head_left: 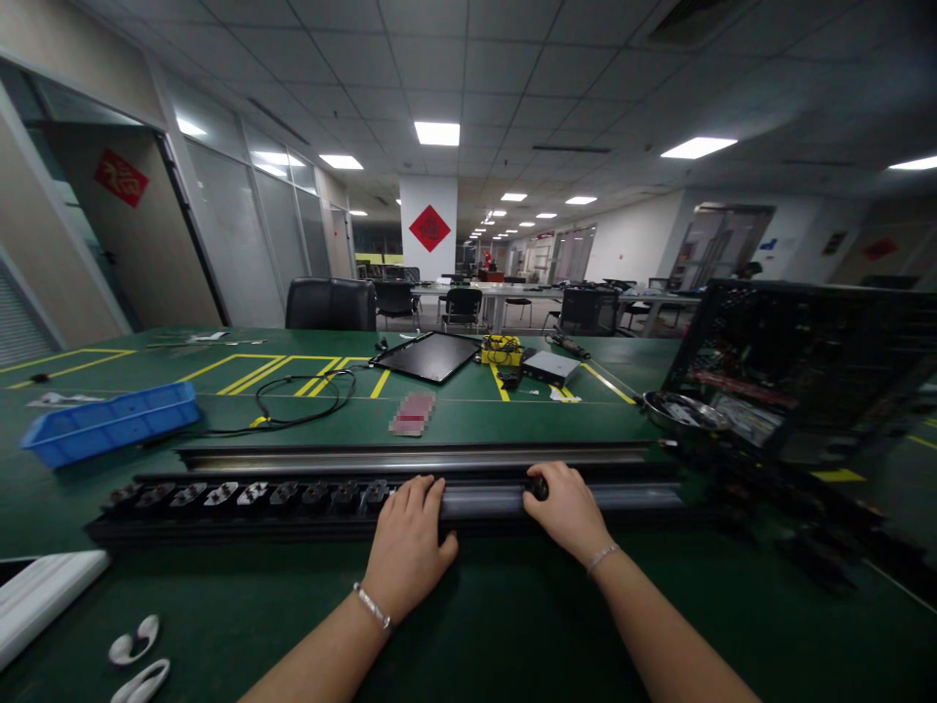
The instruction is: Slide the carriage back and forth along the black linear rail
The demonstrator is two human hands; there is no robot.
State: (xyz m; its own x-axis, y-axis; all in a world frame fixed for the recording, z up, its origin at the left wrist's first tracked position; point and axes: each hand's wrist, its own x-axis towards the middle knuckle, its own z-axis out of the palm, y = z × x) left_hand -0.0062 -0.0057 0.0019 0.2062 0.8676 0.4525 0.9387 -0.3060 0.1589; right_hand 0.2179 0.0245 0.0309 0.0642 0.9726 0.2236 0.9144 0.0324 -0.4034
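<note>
Resting palm-down: left hand (410, 535) on rail (484, 502) | right hand (572, 510) gripping black piece (538, 487)

Green tabletop (307, 644) with yellow tape, bearing: one long black channel (256, 530), fitted along its left part with a row of socket modules (254, 494); left hand (410, 535), laid across the channel beside the last module; right hand (571, 513), thumb and fingers pinching a small black part (538, 487) over the channel's unfilled stretch; one metal rail (410, 457), lying just behind; one blue plastic bin (117, 422), far left; one flat black screen panel (428, 356); one open computer case (776, 371), right.
</note>
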